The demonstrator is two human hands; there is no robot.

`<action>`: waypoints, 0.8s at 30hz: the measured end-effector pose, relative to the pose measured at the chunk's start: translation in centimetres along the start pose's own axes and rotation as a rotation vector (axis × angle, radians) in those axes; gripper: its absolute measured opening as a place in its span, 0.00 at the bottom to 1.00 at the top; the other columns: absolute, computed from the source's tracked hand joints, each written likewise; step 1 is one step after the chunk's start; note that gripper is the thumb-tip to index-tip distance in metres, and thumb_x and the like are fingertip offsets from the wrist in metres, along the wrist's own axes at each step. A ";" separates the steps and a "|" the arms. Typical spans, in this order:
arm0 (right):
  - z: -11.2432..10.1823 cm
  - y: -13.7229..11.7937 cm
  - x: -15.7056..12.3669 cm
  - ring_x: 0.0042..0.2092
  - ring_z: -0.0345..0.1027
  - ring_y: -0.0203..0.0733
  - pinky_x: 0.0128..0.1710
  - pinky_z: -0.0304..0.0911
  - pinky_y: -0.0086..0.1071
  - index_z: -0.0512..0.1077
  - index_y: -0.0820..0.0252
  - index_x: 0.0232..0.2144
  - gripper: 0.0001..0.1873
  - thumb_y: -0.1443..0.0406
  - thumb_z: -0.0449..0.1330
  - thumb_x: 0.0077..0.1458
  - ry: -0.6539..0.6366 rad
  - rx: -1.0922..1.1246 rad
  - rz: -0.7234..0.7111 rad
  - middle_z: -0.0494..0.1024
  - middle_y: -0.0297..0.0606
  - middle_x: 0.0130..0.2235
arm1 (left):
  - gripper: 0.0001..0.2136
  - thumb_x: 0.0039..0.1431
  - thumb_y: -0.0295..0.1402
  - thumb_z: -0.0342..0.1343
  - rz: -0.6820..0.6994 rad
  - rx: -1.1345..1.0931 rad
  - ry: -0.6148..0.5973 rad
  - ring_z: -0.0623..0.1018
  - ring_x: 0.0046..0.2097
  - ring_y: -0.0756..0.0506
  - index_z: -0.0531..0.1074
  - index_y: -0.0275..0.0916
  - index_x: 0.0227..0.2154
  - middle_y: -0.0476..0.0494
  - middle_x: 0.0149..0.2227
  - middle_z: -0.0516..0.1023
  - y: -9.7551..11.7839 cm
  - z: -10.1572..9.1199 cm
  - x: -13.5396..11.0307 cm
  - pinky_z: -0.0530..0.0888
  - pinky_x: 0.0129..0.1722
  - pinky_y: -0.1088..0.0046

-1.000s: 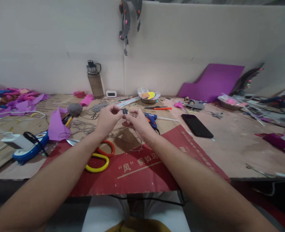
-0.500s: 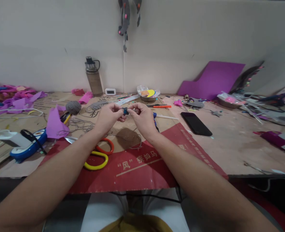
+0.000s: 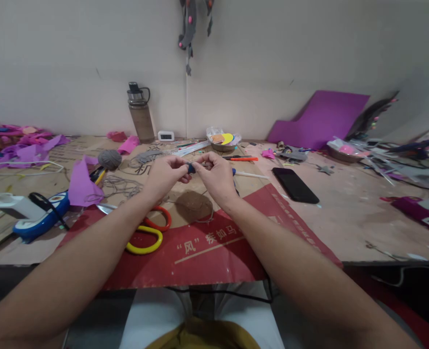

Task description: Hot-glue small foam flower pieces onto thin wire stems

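- Two bare hands meet over the table: the left hand (image 3: 166, 175) has its thumb and fingers drawn together in a narrow pinch on one side of a small dark-blue piece (image 3: 191, 168).
- The right hand (image 3: 216, 177) pinches the same piece from the other side, thumb and fingertips close together; its exact form is too small and covered to tell.
- The piece sits between the fingertips, raised above the table, with a shadow on the cardboard below.
- Under the forearms lies a red printed sheet (image 3: 214, 261), and on it, beside the left forearm, scissors (image 3: 159, 237) with one yellow and one red handle loop; the forearm covers part of them.
- Near the left hand are loose grey string (image 3: 121, 188), a ball of grey yarn (image 3: 109, 159) and a purple cut piece (image 3: 84, 186).
- Just past the right hand a white stick (image 3: 252, 175) shows beside a mostly hidden blue object; a black phone (image 3: 295, 185) lies flat farther right.
- Beyond the hands are an orange-handled tool (image 3: 244, 159) and a small bowl (image 3: 224, 148) holding a yellow disc (image 3: 228, 139) and wrapping.
- At the back stand a tilted-looking bottle (image 3: 141, 118) and a small white clock (image 3: 166, 136).
- A large purple sheet (image 3: 319, 121) leans against the wall on the right; a grey ornament (image 3: 188, 29) hangs above.
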State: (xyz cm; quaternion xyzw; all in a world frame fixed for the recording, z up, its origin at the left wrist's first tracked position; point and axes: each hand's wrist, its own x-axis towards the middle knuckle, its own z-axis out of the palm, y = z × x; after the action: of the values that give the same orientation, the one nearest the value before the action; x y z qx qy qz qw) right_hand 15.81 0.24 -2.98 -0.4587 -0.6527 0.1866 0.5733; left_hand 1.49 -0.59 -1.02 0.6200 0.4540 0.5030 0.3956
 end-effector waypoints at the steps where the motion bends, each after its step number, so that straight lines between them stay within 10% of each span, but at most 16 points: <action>1: 0.0 0.0 0.0 0.28 0.56 0.34 0.30 0.52 0.30 0.71 0.60 0.26 0.06 0.62 0.61 0.49 0.000 -0.011 0.003 0.67 0.30 0.25 | 0.06 0.48 0.31 0.60 0.008 0.018 -0.002 0.76 0.23 0.51 0.73 0.32 0.27 0.46 0.22 0.76 0.0 0.0 0.0 0.76 0.27 0.74; 24: -0.4 -0.3 -0.2 0.29 0.59 0.35 0.31 0.54 0.30 0.70 0.59 0.27 0.04 0.63 0.60 0.49 -0.005 -0.111 -0.065 0.70 0.32 0.26 | 0.09 0.51 0.35 0.60 0.078 0.056 -0.126 0.80 0.28 0.46 0.74 0.32 0.30 0.42 0.24 0.79 -0.8 -0.6 0.3 0.78 0.32 0.68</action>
State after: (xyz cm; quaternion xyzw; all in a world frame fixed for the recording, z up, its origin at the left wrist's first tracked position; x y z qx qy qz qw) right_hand 16.02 -0.20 -2.80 -0.4680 -0.6779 0.1326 0.5513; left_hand 0.77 -0.02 -1.62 0.6785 0.4177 0.4650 0.3859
